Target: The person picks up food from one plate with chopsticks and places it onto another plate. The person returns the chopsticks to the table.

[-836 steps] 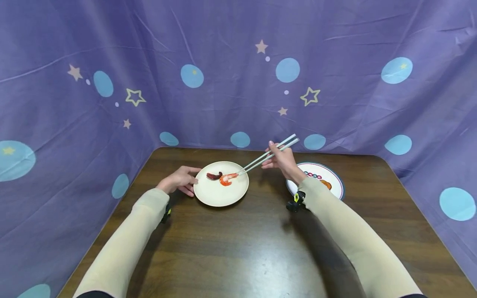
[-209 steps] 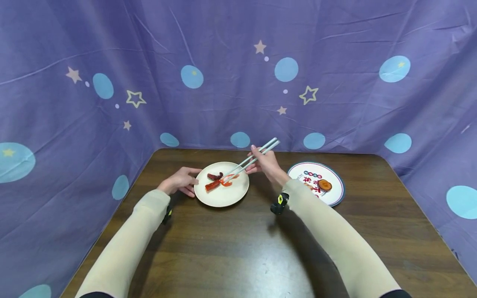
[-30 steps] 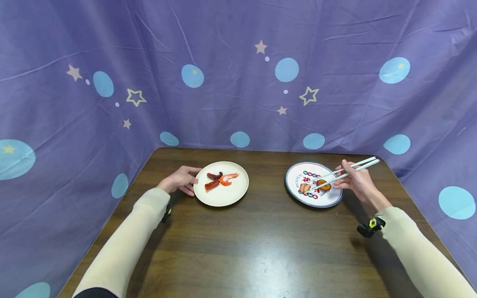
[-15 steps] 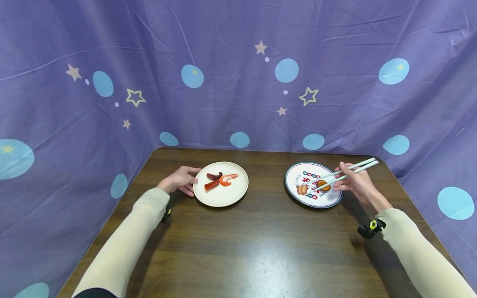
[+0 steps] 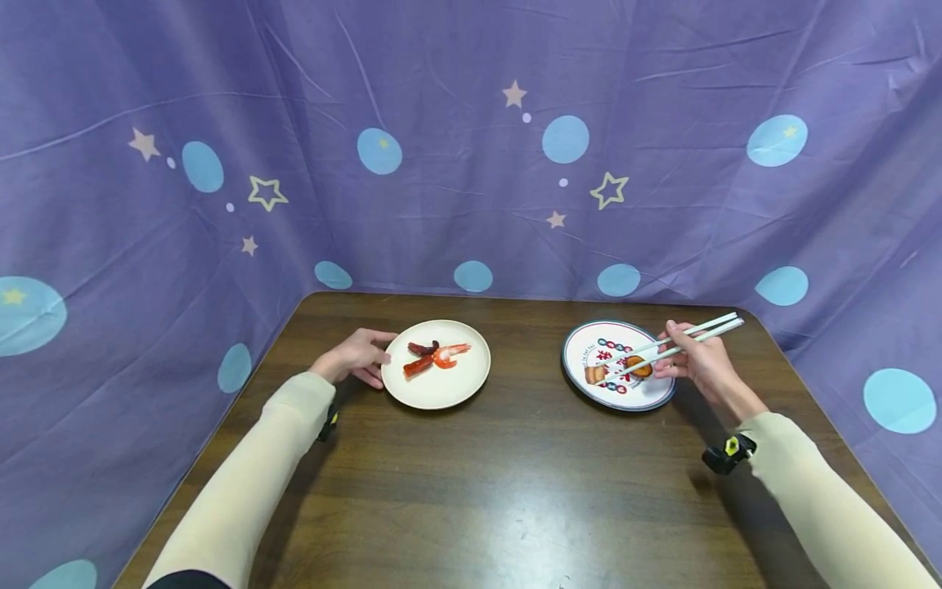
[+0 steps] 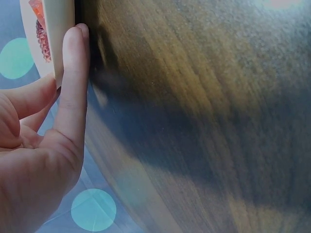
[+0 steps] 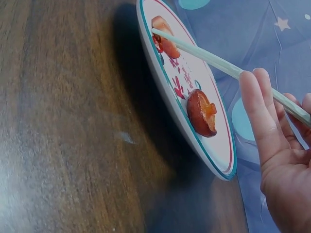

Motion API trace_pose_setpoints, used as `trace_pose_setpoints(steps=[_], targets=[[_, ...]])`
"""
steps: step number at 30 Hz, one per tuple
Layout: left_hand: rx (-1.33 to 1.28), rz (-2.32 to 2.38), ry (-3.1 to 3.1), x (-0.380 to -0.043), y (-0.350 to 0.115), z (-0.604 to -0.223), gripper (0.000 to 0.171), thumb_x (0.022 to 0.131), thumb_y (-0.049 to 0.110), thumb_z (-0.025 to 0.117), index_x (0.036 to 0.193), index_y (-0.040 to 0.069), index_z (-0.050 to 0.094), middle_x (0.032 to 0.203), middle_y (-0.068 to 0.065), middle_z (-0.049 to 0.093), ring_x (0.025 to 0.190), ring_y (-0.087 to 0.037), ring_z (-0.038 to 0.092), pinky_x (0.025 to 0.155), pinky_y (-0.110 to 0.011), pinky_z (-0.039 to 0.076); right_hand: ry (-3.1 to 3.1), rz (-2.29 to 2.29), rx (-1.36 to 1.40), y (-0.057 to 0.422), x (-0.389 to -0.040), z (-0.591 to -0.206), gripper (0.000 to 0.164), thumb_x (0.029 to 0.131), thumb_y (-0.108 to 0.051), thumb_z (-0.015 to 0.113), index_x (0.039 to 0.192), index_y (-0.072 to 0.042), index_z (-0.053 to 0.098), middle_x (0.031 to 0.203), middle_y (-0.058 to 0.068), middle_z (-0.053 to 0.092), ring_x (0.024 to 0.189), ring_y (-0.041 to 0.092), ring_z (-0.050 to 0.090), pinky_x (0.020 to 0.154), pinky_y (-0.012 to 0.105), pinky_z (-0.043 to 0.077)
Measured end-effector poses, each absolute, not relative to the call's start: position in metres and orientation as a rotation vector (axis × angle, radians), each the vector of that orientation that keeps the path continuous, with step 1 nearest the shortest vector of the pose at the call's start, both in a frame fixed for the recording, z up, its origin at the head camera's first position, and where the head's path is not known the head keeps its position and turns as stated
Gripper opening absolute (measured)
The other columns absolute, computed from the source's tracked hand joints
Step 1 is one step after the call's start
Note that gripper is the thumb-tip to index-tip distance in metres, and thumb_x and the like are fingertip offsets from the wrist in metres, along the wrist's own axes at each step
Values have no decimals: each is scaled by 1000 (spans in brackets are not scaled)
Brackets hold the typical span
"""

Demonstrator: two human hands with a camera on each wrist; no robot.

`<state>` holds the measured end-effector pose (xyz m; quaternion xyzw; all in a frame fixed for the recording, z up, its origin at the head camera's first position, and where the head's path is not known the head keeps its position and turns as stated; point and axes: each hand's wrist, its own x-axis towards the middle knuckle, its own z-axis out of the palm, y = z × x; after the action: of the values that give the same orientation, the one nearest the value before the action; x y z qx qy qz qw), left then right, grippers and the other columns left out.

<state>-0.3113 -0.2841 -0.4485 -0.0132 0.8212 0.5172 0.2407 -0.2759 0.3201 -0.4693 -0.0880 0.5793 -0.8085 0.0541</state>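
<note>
The dark brown wooden tabletop [image 5: 471,491] carries a round white blue-rimmed printed plate [image 5: 649,396] and a round cream plate [image 5: 437,391]. The left hand [image 5: 355,357] pinches the cream rim; the right hand [image 5: 702,361], at that plate seconds ago, now extends beside the printed one, its grip around pale-green chopsticks [image 7: 214,59], tips at a tan chunk [image 5: 594,375].

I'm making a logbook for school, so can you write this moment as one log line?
left hand: grips rim of cream plate; right hand: holds chopsticks, tips at tan food piece; printed plate: bears brown piece
</note>
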Motion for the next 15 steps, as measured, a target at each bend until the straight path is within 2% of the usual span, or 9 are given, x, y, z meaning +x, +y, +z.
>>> trace_pose_setpoints(steps=[7,15], targets=[[-57,1407,2248,-311,-283,-447,67,103,-5,53,165,0,29,99,-22,69,65,-26,73,64,-41,69,1809,-2473,-274,316,-275,-467,34,112,-20,52,105,12,57,82,14,68,65,28,75,63,45,67],[-61,1404,2253,-313,-284,-448,66,103,-6,53,165,1,30,101,-23,69,65,-26,73,64,-41,69,1884,-2456,-262,312,-280,-466,34,113,-23,52,102,9,57,78,16,70,62,26,75,61,43,67]])
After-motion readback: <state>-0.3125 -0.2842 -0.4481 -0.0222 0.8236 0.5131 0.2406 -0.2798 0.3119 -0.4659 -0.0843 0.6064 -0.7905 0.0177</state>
